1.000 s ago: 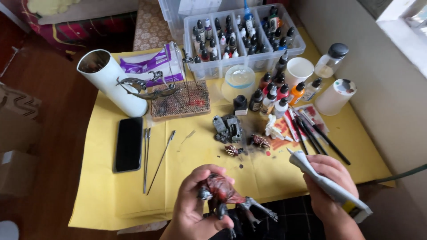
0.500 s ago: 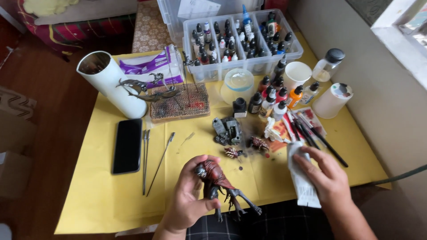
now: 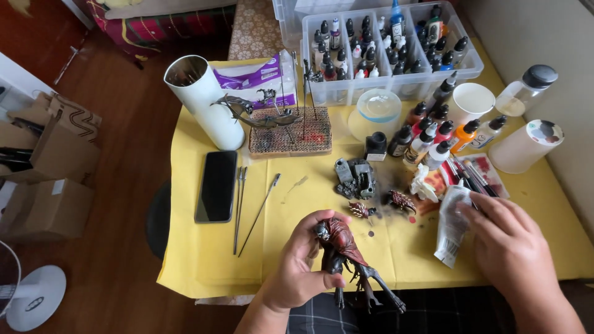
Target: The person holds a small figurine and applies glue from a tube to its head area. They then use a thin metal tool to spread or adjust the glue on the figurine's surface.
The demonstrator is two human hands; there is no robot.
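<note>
My left hand grips a dark red and grey miniature figure with long spindly legs, held over the near edge of the yellow table cover. My right hand rests flat on the table at the right, its fingers touching a white crumpled tube that lies there. Just beyond the fingers lie several paint brushes on a red-stained palette. Two small spiky painted parts sit between the hands.
A black phone and thin metal tools lie at the left. A white cylinder, a cork block with a winged model, a clear box of paint bottles, loose bottles and white cups fill the back.
My right hand has lowered the white tube onto the table and now lies over it. My left hand has lifted the figure slightly forward over the table.
</note>
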